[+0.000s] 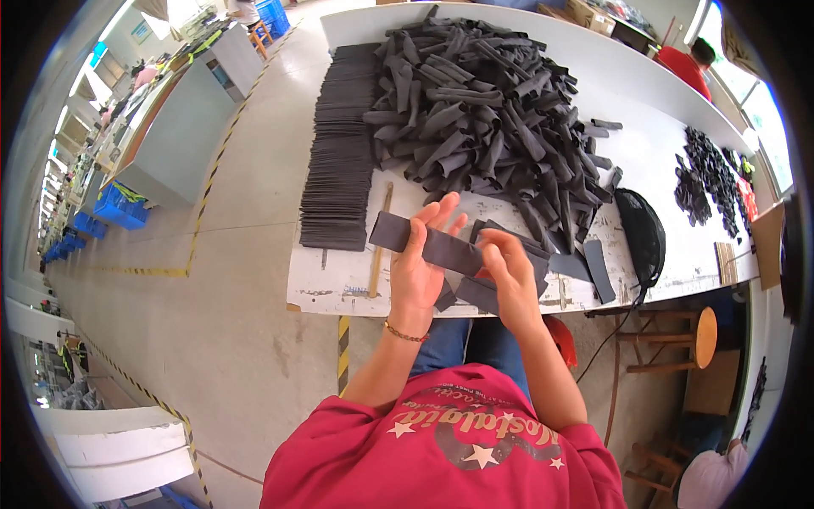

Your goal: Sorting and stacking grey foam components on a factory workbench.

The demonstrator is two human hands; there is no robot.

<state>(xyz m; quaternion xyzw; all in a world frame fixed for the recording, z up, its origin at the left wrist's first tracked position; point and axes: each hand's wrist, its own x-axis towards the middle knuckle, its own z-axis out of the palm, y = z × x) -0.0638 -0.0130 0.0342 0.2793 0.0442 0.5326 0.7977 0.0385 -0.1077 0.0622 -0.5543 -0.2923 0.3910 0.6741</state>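
A flat black fabric strip (pixel 449 253) lies across my left hand (pixel 413 276), gripped under the thumb with the fingers stretched out behind it. My right hand (pixel 517 288) has its fingers curled at the strip's right end, thumb and forefinger closed on it. Below and behind my right hand, several flat black strips (pixel 477 294) lie loosely on the white table (pixel 331 280) near its front edge. A large heap of curled black fabric pieces (pixel 475 102) covers the far middle. Left of the heap runs a long, neat row of stacked flat black strips (pixel 337 161).
A thin wooden stick (pixel 381 246) lies left of my left hand. To the right are a black rounded mesh object (pixel 642 237) with a cord and a smaller dark pile (pixel 716 178). A wooden stool (pixel 704 339) stands beside the table; a person in red (pixel 685 68) is beyond it.
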